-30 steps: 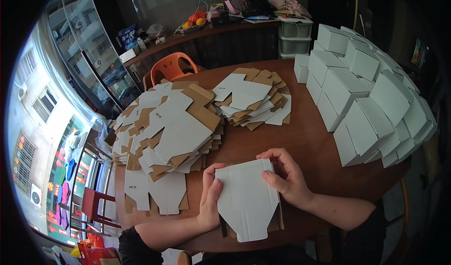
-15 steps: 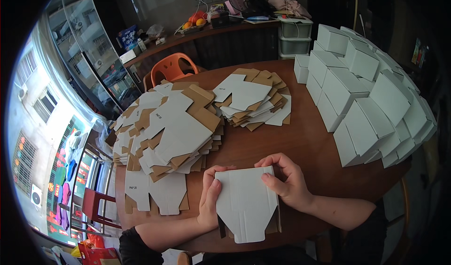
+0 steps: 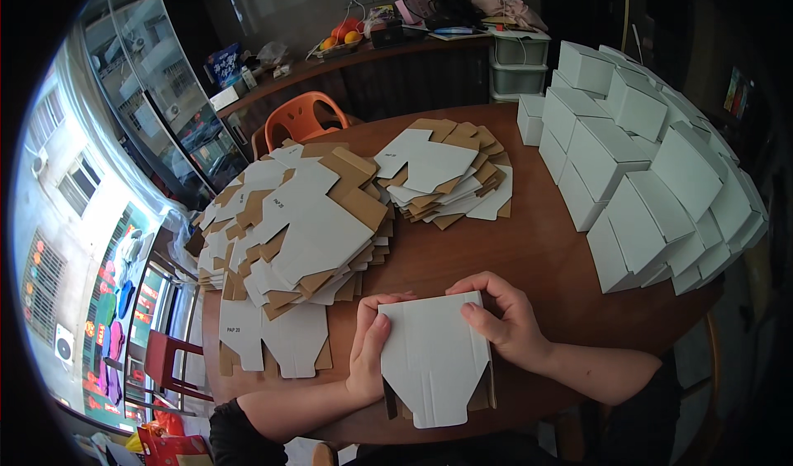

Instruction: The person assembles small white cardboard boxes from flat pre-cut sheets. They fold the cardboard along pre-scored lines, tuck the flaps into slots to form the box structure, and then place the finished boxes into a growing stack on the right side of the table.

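Lower centre of frame: white die-cut carton blank (image 3: 434,359) on round wooden table (image 3: 537,259), pinched at left edge by left hand (image 3: 369,350) and at top right corner by right hand (image 3: 504,321). Loose blank heaps (image 3: 297,226) at left, folded white boxes (image 3: 644,160) stacked upper right.

cardboard blank (image 3: 434,359) folded shorter at its top edge, both hands closer together along the fold

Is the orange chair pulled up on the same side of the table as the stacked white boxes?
No, the orange chair stands at the table's far left edge, while the white boxes are piled on its right side.
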Demonstrator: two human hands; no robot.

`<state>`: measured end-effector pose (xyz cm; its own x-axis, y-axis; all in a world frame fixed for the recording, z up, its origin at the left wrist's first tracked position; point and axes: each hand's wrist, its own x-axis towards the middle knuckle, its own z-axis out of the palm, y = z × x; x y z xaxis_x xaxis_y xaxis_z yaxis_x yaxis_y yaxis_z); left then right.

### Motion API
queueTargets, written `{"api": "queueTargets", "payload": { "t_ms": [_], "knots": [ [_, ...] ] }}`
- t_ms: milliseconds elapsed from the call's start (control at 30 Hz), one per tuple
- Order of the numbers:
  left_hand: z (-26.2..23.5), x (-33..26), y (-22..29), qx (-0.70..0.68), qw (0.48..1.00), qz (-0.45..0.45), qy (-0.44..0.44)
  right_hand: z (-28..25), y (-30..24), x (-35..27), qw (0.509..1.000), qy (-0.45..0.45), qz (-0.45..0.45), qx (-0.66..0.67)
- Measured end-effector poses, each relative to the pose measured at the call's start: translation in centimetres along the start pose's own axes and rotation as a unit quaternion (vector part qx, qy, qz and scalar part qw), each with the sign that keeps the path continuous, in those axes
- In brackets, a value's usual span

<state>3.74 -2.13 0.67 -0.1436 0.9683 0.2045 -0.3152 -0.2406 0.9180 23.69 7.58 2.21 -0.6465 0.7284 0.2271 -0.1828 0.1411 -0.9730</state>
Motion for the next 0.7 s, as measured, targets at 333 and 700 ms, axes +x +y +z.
{"api": "queueTargets", "payload": {
  "t_ms": [333, 700],
  "knots": [
    [0.2, -0.1, 0.7, -0.023, 0.999, -0.017, 0.04, -0.6, 1.1, 0.8, 0.977, -0.073, -0.182, -0.09],
    [0.3, 0.8, 0.0, 0.034, 0.995, 0.091, 0.002, -1.6, 1.1, 0.8, 0.971, -0.08, -0.161, -0.16]
  ]
}}
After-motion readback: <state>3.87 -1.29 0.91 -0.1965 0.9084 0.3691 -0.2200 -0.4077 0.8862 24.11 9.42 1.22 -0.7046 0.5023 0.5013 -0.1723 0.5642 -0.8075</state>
